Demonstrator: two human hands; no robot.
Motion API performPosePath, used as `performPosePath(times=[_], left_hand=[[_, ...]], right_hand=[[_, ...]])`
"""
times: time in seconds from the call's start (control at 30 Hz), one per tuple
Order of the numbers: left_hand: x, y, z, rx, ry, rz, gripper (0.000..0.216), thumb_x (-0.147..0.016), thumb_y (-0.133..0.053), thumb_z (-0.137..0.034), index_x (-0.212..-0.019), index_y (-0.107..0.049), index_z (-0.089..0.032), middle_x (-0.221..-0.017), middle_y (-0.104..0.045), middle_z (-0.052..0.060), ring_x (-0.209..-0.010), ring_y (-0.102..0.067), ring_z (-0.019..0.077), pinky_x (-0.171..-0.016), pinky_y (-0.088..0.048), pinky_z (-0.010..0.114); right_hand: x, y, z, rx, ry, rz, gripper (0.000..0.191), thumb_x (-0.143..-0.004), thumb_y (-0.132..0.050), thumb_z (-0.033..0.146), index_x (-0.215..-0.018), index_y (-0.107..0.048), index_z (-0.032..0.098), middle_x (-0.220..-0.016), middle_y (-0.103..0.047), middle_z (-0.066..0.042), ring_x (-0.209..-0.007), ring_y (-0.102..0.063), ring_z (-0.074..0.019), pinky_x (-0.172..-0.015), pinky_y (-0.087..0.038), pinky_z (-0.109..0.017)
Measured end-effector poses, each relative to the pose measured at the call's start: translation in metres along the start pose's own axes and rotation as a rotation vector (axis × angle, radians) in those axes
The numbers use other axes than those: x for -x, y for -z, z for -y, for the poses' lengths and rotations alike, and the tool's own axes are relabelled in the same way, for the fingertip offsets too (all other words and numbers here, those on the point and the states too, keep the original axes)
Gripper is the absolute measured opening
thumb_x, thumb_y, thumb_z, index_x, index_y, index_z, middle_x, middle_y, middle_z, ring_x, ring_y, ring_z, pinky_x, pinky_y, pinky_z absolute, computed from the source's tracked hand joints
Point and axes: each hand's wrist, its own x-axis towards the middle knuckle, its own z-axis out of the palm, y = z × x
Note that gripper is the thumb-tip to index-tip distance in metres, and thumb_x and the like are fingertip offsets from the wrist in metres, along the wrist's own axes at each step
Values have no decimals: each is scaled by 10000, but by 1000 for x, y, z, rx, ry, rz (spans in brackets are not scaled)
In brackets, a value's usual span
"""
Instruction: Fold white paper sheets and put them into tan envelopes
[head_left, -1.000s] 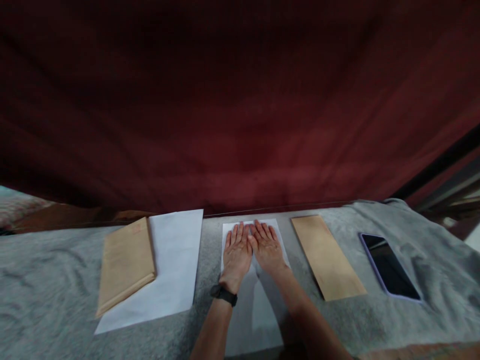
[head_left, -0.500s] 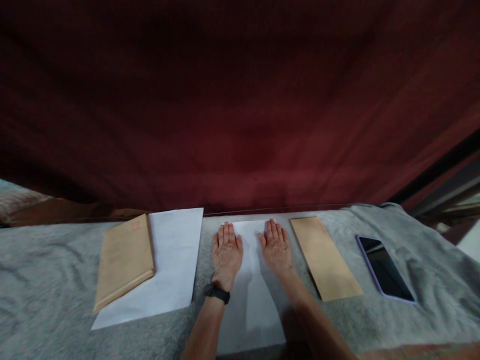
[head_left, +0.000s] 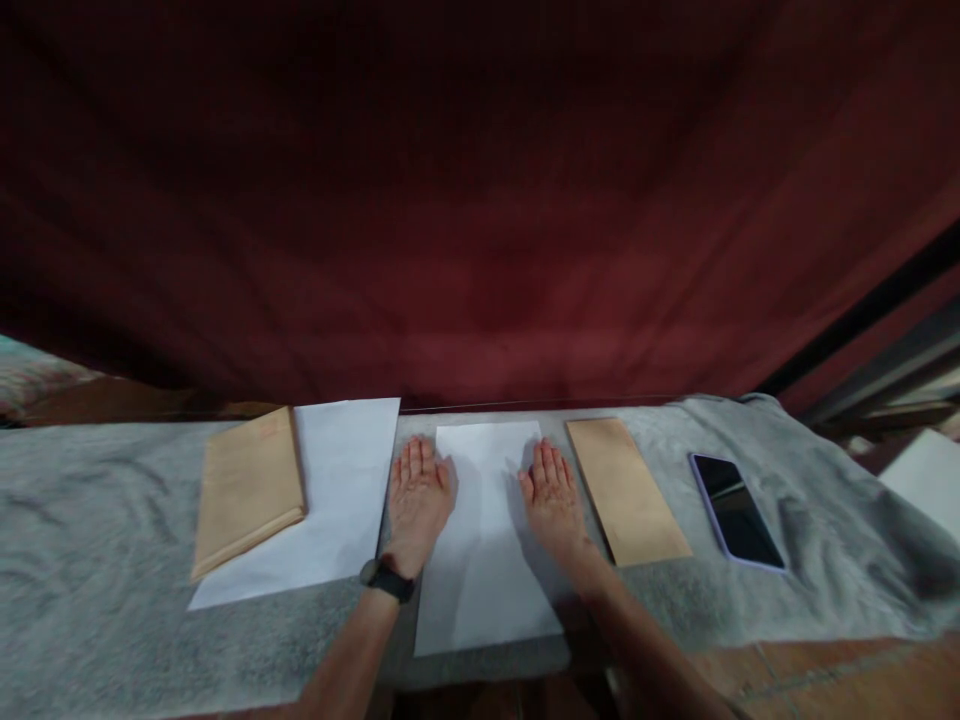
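A single white sheet of paper (head_left: 487,540) lies flat in front of me, its whole far edge showing. At its left side, my left hand (head_left: 420,495) is stretched out palm down, fingers together, thumb reaching toward the sheet's edge; a dark watch is on that wrist. My right hand (head_left: 553,492) rests palm down at the sheet's right edge, fingers straight and holding nothing. Just right of that hand lies a flat brown envelope (head_left: 628,492). Whether either palm presses on the paper or the cloth beside it is partly hidden.
Further left, a stack of brown envelopes (head_left: 251,490) sits on white paper sheets (head_left: 349,490). A phone in a purple case (head_left: 737,512) lies at the right. Everything rests on a grey cloth (head_left: 112,550); a dark red curtain (head_left: 487,250) hangs behind.
My left hand has slid left, off most of the sheet, uncovering its left edge. My right hand stays by the right edge. The view has shifted slightly.
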Motion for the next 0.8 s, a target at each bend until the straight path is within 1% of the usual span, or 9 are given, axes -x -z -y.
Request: performPosePath(times=[0.07,0.13,0.2,0.23,0.33,0.43,0.5,0.67,0.8], left_hand=[[17,2,-9,63,-106,10,544,-1013,-272,-232,-1501,-406,-32,-1547,-433,216,-1480,-348,304,-1192,-325,518],[41,2,-21,114,-250,57,544,-1015,-271,-200,-1541,-349,-89,-1595,-376,165,-1511,-280,274,-1203,-323,499],[66,3,-31,137,-277,44,570,-1016,-289,-197,-1578,-255,-101,-1608,-349,166,-1511,-283,260,-1197,-345,479],[77,4,-35,143,-315,48,590,-1013,-287,-182,-1593,-202,-114,-1612,-341,164,-1512,-279,255,-1198,-344,479],[98,8,-37,125,-371,39,617,-1008,-310,-173,-1603,-154,-126,-1622,-317,160,-1520,-252,258,-1209,-325,484],[104,16,-34,85,-388,50,600,-1005,-360,-219,-1583,-239,-113,-1615,-334,161,-1513,-273,272,-1212,-317,490],[106,21,-32,65,-393,65,588,-996,-381,-245,-1563,-300,-113,-1602,-360,160,-1505,-297,277,-1213,-306,501],[110,29,-28,36,-366,77,598,-1002,-406,-375,-1540,-366,-115,-1577,-396,175,-1485,-341,306,-1208,-287,542],[112,30,-21,-1,-334,69,607,-1017,-386,-445,-1530,-390,-122,-1583,-379,183,-1470,-367,325,-1184,-308,558]], right_hand=[[13,8,11,-64,82,7,568,-1072,-274,328,-1569,-282,53,-1581,-372,-206,-1475,-355,-311,-1158,-389,-538],[31,16,22,-121,179,21,567,-1068,-284,285,-1596,-204,94,-1597,-360,-170,-1489,-335,-265,-1161,-412,-492],[50,24,31,-146,302,47,579,-1063,-291,252,-1608,-145,123,-1618,-334,-135,-1500,-312,-237,-1179,-402,-464],[59,27,33,-147,332,39,582,-1062,-289,242,-1610,-130,128,-1614,-345,-128,-1497,-318,-228,-1183,-398,-459],[75,35,32,-120,350,37,587,-1065,-333,290,-1606,-163,138,-1591,-396,-114,-1477,-360,-218,-1199,-376,-444],[79,41,28,-80,352,56,591,-1061,-373,351,-1592,-237,132,-1573,-427,-114,-1460,-389,-221,-1215,-344,-438],[79,43,25,-50,346,62,598,-1057,-384,374,-1586,-259,125,-1579,-416,-123,-1464,-383,-231,-1217,-330,-447],[83,46,16,26,299,80,651,-1048,-395,447,-1585,-258,106,-1604,-357,-159,-1480,-350,-267,-1195,-348,-458],[88,49,4,79,271,77,673,-1049,-375,471,-1587,-243,89,-1599,-360,-181,-1472,-362,-291,-1177,-364,-470]])
